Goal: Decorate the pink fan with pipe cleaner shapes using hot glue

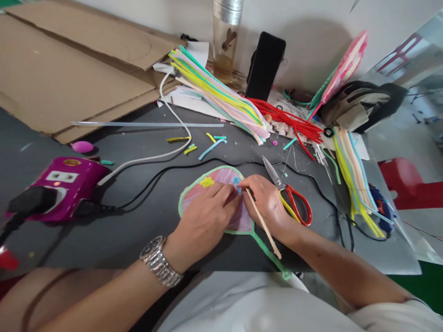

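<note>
A small hand fan [216,200] lies on the grey work mat, with a pale green rim, a pink film face and a green handle [270,253]. My left hand [202,221] rests on the fan and holds it down, its fingertips near a small blue flower [237,184]. A yellow flower [206,182] sits on the film above that hand. My right hand [266,205] pinches a thin wooden stick [263,224], whose upper end meets the fan's face. Red-and-yellow-handled scissors [292,203] lie open just beyond my right hand.
Bundles of coloured plastic strips [218,94] and red strips [287,120] lie at the back, with loose cut pieces [197,145] before them. A magenta socket box [65,189] sits left, trailing black and white cables. Cardboard sheets [76,69] lie at back left.
</note>
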`<state>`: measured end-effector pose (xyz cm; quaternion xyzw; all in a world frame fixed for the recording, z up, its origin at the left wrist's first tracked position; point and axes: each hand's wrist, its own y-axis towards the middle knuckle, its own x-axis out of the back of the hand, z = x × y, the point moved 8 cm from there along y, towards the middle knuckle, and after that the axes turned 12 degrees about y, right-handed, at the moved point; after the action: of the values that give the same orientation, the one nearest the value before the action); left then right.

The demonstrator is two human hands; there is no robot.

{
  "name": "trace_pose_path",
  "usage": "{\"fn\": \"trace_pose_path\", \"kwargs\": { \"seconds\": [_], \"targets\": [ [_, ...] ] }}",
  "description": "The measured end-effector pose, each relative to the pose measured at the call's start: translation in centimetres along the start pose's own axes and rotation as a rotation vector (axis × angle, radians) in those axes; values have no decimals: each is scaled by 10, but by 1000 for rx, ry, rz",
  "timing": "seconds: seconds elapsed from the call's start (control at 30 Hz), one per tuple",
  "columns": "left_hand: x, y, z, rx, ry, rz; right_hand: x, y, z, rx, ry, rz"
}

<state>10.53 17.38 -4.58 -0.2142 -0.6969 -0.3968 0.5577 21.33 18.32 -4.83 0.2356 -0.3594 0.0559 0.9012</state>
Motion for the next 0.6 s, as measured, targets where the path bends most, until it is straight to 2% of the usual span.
{"fn": "trace_pose_path", "kwargs": {
  "seconds": [0.13,0.23,0.3,0.37,0.5,0.6],
  "targets": [
    [0,0,-1,7,10,11,5,2,2,7,-27,23],
    [-2,1,-1,9,-1,33,29,1,4,-37,52,-98],
    [-4,1,-2,5,10,55,45,-4,0,-126,143,-211],
    [-5,1,-3,-5,42,69,51,-12,-9,-220,235,-281],
    [-4,0,-7,-18,122,90,35,-26,-27,-347,356,-266],
    [-2,1,-9,-27,150,83,23,-28,-29,-353,346,-197]
  ]
}}
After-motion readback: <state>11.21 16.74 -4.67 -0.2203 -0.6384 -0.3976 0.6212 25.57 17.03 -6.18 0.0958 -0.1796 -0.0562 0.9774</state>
